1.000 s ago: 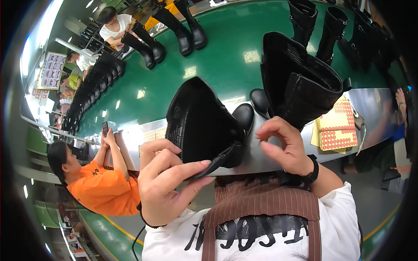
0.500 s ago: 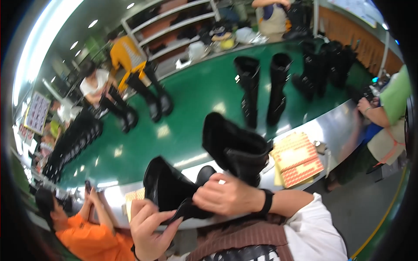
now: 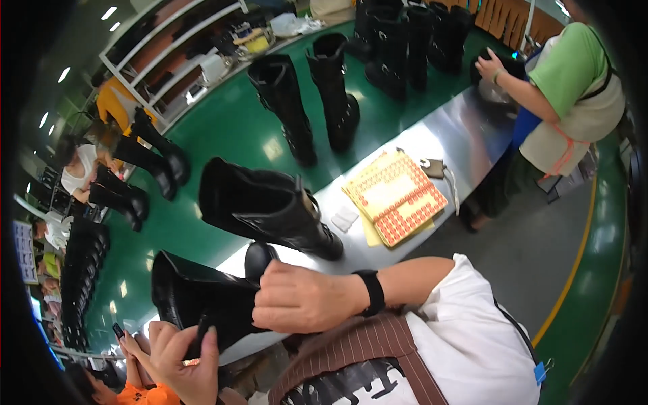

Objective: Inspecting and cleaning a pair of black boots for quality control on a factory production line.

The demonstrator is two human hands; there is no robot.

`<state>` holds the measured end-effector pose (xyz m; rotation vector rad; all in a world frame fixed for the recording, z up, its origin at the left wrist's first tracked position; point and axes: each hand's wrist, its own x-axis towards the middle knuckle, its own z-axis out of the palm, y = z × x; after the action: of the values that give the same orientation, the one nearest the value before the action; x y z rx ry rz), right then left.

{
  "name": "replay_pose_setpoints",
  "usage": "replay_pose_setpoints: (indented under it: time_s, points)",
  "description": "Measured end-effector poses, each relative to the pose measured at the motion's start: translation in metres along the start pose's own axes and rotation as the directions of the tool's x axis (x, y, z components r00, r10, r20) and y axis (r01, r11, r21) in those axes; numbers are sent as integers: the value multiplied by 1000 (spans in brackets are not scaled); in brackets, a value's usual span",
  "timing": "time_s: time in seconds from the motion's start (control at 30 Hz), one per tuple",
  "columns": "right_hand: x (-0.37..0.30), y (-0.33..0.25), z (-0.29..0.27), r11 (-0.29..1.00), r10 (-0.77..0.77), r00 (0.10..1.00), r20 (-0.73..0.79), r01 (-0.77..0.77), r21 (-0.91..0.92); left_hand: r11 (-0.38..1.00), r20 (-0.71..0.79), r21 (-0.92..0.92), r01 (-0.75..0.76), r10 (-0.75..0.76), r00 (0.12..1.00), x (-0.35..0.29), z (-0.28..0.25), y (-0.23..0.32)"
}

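Note:
A tall black boot [image 3: 192, 287] lies tilted in front of me at the bench edge, its wide shaft opening toward the left. My left hand [image 3: 182, 356] pinches the edge of its shaft between thumb and fingers. Curled into a fist, my right hand [image 3: 304, 297] grips the same boot farther along; what lies under its fingers is hidden. A rounded black toe [image 3: 260, 258] shows just beyond that hand. Behind it stands a second black boot [image 3: 263, 212] with a strap and buckle, touched by neither hand.
A yellow sheet stack with red print [image 3: 398, 196] lies on the metal bench edge [image 3: 432, 138], near a small white piece [image 3: 344, 218]. Several black boots stand along the green table surface [image 3: 216, 128]. A co-worker in green [image 3: 567, 71] works at right; another in orange [image 3: 145, 393] sits lower left.
The view has swung right, so the boots and table appear farther left and the co-worker in green shows more fully. Both hands stay on the boot.

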<state>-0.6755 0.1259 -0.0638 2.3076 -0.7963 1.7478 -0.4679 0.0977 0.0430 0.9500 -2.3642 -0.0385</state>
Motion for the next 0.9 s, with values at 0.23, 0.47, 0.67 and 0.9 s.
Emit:
replay_pose_setpoints:
  time_s: [0.23,0.47,0.67,0.9]
  points:
    - [-16,4,-6,936,345,934,-90,-336,103,983,-74,25,183,-181,981,-6,8,-2]
    - [-16,10,-1,839,461,887,-13,-432,330,818,-410,575,27,259,875,-2,33,-8]
    - [-23,14,1,803,525,851,-4,-494,335,878,-234,470,-91,223,946,-14,36,-20]
    - [-20,15,22,736,557,826,91,-541,408,871,-456,460,171,66,887,-22,26,-26]
